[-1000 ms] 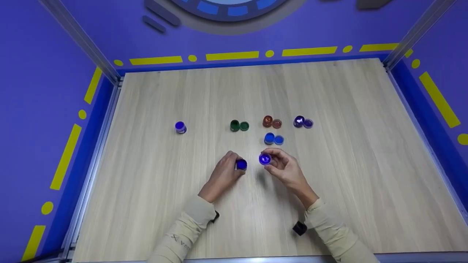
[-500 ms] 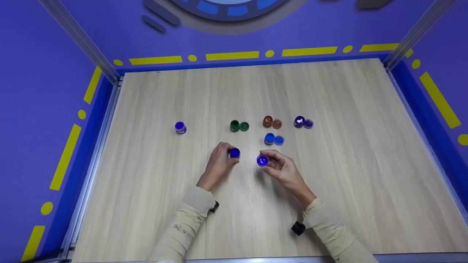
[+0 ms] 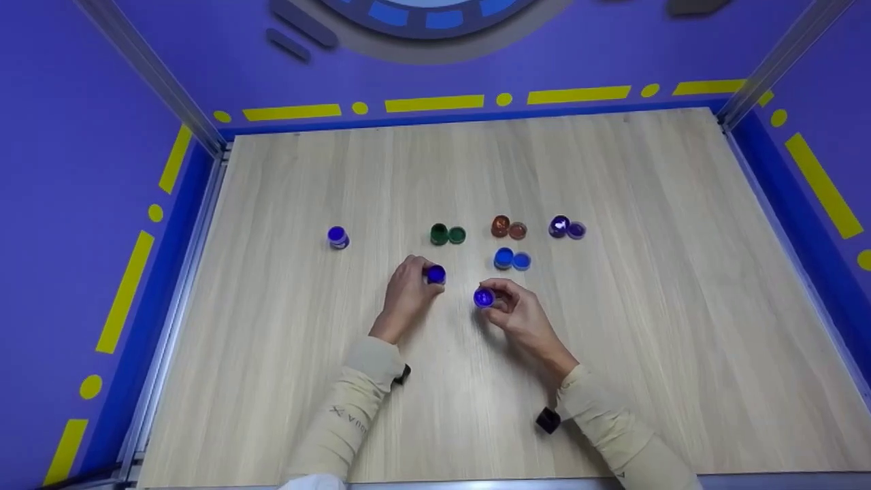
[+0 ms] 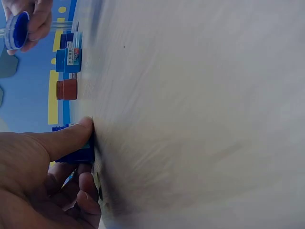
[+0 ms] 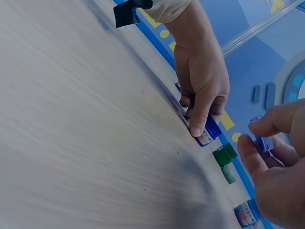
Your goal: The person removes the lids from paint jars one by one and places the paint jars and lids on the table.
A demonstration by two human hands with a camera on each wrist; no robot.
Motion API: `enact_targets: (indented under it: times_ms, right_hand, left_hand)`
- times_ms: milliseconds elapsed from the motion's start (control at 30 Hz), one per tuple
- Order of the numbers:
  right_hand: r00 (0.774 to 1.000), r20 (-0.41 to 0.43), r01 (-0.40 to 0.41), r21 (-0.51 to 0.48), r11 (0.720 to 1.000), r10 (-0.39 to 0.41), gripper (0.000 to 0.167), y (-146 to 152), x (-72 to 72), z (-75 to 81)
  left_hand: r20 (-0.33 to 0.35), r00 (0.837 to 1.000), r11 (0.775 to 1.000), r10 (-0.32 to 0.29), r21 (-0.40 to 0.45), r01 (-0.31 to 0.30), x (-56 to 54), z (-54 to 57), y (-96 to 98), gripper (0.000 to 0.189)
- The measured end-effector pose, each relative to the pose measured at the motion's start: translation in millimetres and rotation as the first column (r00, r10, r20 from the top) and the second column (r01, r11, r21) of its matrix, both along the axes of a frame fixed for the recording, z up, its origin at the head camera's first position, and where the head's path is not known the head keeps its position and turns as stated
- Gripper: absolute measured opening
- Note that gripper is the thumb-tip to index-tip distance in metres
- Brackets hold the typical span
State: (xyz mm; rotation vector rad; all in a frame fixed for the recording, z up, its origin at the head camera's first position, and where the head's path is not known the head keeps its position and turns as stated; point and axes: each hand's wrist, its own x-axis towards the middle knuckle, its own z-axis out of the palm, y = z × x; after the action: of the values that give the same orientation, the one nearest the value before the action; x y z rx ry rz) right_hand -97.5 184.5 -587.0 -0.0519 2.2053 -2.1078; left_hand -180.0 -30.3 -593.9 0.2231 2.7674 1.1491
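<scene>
Near the middle of the table in the head view, my left hand [image 3: 406, 292] grips a small dark blue paint jar [image 3: 436, 275], thumb on one side. The jar's uncovered mouth faces up, and in the left wrist view its base is at the tabletop. To the right, my right hand [image 3: 524, 320] pinches a round blue-violet lid [image 3: 484, 297] by its edge, inner side up. This lid stays apart from the jar and above the table. In the right wrist view the jar [image 5: 208, 133] shows a printed label, and fingers partly hide the lid [image 5: 263, 143].
Beyond the hands stand uncovered green [image 3: 439, 234], orange-brown [image 3: 501, 226], light blue [image 3: 503, 258] and dark purple [image 3: 560, 226] paint jars, each with a lid beside it. A blue-violet-topped jar [image 3: 337, 237] stands alone at left. Blue panels [image 3: 435, 82] border the wooden table.
My left hand has moved the dark blue jar forward and slightly left. My right hand has shifted a little left with the lid. The other jars stay in place.
</scene>
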Motion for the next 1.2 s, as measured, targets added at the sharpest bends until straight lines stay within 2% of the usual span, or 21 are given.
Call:
enact_targets:
  times_ms: [133, 300, 567, 700, 867, 1200]
  right_hand:
    - [0.999, -0.02, 0.035, 0.057, 0.998, -0.034, 0.043, -8.6, -8.3, -3.3]
    - [0.998, -0.049, 0.056, 0.189, 0.98, -0.047, 0.043, -19.4, -18.8, -7.0]
    - [0.989, -0.125, 0.118, 0.399, 0.909, -0.074, 0.039, -37.4, -34.3, -10.5]
    - [0.982, -0.175, 0.137, 0.445, 0.885, -0.064, 0.035, -44.4, -41.0, -12.3]
    - [0.978, -0.194, 0.161, 0.486, 0.859, -0.074, 0.033, -48.5, -48.5, -15.0]
    - [0.969, -0.236, 0.197, 0.557, 0.807, -0.073, 0.033, -52.2, -62.4, -19.9]
  left_hand:
    - [-0.006, 1.0, 1.0, 0.01, -0.017, -0.01, -4.7, -0.6, 0.3, 0.034]
    - [-0.004, 1.0, 0.999, 0.016, -0.028, -0.017, -9.4, -2.1, 2.0, 0.036]
    - [-0.005, 0.999, 0.999, 0.033, -0.03, -0.033, -15.8, 0.3, 6.0, 0.036]
    - [0.007, 0.999, 0.998, 0.039, -0.042, -0.039, -18.4, 2.2, 6.8, 0.035]
    - [0.03, 0.999, 0.997, 0.032, -0.077, -0.03, -20.2, 3.6, 8.3, 0.036]
    - [0.002, 1.0, 0.996, 0.025, -0.08, -0.024, -20.2, 4.7, 9.9, 0.034]
